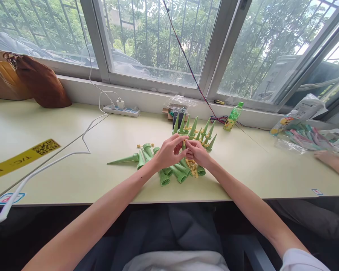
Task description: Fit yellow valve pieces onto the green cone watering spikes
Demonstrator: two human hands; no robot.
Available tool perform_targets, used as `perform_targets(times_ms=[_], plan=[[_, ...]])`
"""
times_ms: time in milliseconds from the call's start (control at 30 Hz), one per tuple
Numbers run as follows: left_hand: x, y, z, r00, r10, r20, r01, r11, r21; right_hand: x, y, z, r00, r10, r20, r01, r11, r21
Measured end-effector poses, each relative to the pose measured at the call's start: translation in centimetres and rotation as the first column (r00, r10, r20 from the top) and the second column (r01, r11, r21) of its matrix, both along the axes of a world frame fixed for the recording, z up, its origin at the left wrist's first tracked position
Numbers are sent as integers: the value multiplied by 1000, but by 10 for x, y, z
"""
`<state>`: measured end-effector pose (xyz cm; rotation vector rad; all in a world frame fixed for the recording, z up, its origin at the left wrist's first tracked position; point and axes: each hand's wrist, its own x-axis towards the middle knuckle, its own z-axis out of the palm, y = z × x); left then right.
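Note:
Over the pile, my left hand (168, 151) and my right hand (199, 152) meet, fingers closed around a small green plastic spike (183, 146) with a bit of yellow at its top. Most of it is hidden by the fingers. Beneath and left of my hands lie several loose hollow green plastic spikes (165, 180), their wide threaded ends facing various ways. Small yellow plastic pieces (196, 173) are heaped below my right hand. Behind the hands, several green spikes (193, 130) stand point up, with yellow pieces attached to some.
A green-capped bottle (233, 116) stands near the window, by a bundled cable (219, 119). A power strip (121, 110) and trailing white cable (86, 141) lie left. At right, another person's hand (324, 157) is beside bagged coloured items (307, 137). A brown bag (46, 84) sits far left.

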<state>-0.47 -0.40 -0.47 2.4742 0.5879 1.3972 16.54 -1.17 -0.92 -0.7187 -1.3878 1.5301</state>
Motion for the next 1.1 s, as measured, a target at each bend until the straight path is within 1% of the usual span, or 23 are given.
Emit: perform_targets(times_ms=[133,267,367,467,533,933,1000,1100], plan=[[0,0,0,1000,5,-5,-5,1000,5,0,0,1,1000,-2,9,2,1000,1],[0,-1,0,1000,11,1,-11,1000,-19,-1,0,1,1000,-8,0,8,1000,6],[2,-1,1,997,34,63,-29,996,-82,-2,1,0,999,-42,-18,43,999,32],[3,-1,2,986,77,147,-51,984,-170,-2,2,-2,993,-111,-34,113,991,69],[3,0,3,979,108,174,-72,977,-200,-2,4,-3,988,-150,-43,153,985,85],[1,5,2,964,212,159,-178,962,-209,-1,5,-3,970,-241,-25,242,961,133],[2,4,4,961,217,169,-173,954,-244,-1,6,-4,969,-245,-32,247,960,135],[2,5,6,954,211,213,-125,926,-356,0,7,-5,966,-257,-22,258,957,136]])
